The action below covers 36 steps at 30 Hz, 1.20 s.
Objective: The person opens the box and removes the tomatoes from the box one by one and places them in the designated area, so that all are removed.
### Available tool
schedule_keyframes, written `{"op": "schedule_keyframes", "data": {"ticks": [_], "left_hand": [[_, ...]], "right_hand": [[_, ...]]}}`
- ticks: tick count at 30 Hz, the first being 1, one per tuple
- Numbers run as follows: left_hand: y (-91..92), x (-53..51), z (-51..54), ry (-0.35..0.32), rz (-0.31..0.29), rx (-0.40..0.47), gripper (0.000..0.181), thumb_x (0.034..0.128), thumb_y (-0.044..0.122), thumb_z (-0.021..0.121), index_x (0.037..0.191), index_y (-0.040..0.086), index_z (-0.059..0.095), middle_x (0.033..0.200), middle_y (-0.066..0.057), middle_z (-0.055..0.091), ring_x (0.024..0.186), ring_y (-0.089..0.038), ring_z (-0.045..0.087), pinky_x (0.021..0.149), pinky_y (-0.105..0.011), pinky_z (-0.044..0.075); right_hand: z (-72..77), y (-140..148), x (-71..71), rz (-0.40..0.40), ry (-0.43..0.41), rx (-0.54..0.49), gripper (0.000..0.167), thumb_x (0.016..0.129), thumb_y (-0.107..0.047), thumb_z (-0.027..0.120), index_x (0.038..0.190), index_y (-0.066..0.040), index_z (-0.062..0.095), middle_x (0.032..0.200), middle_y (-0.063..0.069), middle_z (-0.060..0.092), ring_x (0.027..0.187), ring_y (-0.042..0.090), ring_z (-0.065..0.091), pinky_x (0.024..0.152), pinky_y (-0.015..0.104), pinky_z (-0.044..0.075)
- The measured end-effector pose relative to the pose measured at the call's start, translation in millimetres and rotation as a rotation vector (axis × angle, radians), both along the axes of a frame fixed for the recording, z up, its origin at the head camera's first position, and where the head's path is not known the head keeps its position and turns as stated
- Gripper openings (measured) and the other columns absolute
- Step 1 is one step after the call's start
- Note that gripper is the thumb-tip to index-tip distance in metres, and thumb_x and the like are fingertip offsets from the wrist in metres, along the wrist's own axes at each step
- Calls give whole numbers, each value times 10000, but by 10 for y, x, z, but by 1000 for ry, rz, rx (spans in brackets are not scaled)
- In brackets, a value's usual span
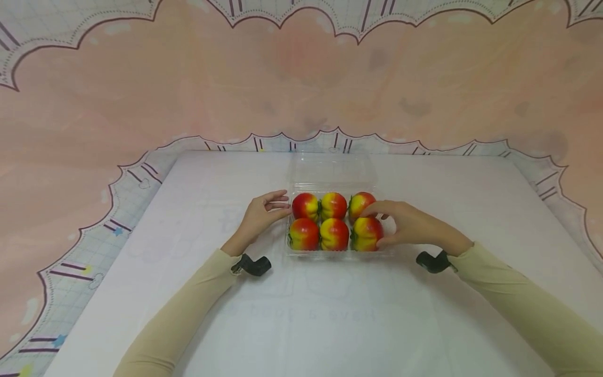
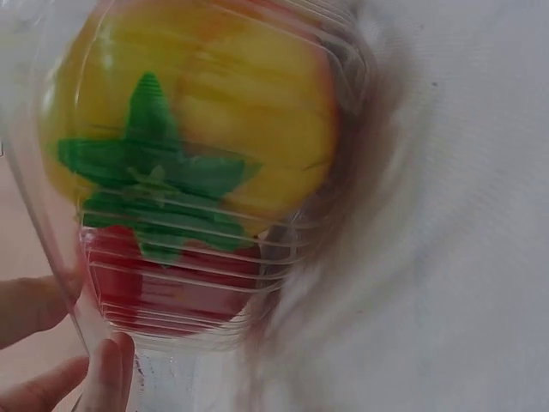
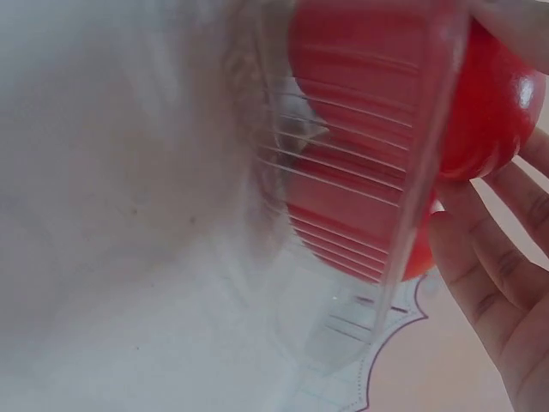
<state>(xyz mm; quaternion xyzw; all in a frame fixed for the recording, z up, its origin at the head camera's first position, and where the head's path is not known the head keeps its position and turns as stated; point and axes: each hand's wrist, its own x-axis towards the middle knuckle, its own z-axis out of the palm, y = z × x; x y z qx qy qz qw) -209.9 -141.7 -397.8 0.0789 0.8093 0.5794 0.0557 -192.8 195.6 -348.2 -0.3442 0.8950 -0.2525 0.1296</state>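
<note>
A clear plastic box (image 1: 339, 253) holds several red and yellow fruits (image 1: 334, 234) with green leaf tops, set in two rows. At the box's left side is my left hand (image 1: 259, 213), thumb and fingertips at its edge; the left wrist view has the fingertips by the clear wall, near a green star-shaped leaf (image 2: 153, 176). My right hand (image 1: 414, 224) reaches over the right side, its fingers on the right-hand fruits. In the right wrist view the fingers (image 3: 493, 257) lie against a red fruit (image 3: 489, 112) above the rim.
The box's clear lid (image 1: 333, 170) stands open at its far side. A white table surface (image 1: 330, 319) lies under everything, with a patterned peach cloth (image 1: 301, 89) beyond it. Black wrist mounts (image 1: 256, 265) are on both sleeves.
</note>
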Motion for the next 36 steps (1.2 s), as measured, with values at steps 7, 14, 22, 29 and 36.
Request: {"op": "schedule_keyframes", "data": {"ticks": [7,14,22,29,36], "left_hand": [[-35,-43,16,-13,-34,-56,485,856,133,679,1307,40,525,1289,-186,564,1144,-317,592,955,-389,509],[-48,-54,53,0,-55,-133,485,853,170,688,1299,56,537,1285,-167,573,1125,-306,608,947,-405,518],[-73,-85,102,42,-99,-260,494,850,206,694,1298,64,544,1255,-157,602,1099,-292,625,939,-418,527],[-70,-100,135,44,-106,-288,499,837,196,708,1290,57,552,1243,-161,612,1090,-299,627,932,-421,531],[-70,-87,135,23,-99,-235,506,834,183,711,1294,49,548,1240,-173,607,1094,-307,623,937,-421,527]], "right_hand": [[43,48,-18,-36,25,-20,579,714,-170,814,1244,-162,580,1290,66,582,1145,249,539,930,450,521],[110,113,-34,-54,11,-87,601,727,-166,804,1273,-124,556,1324,117,550,1146,293,550,948,514,500],[206,204,-41,-99,36,-127,596,742,-210,795,1275,-106,549,1316,114,552,1163,289,551,957,482,497],[252,305,-89,-176,99,-171,610,739,-166,797,1286,-97,537,1307,84,559,1177,258,543,946,392,512],[247,432,-177,-261,77,-287,602,771,-117,764,1316,-86,510,1333,89,533,1178,110,530,889,20,418]]}}
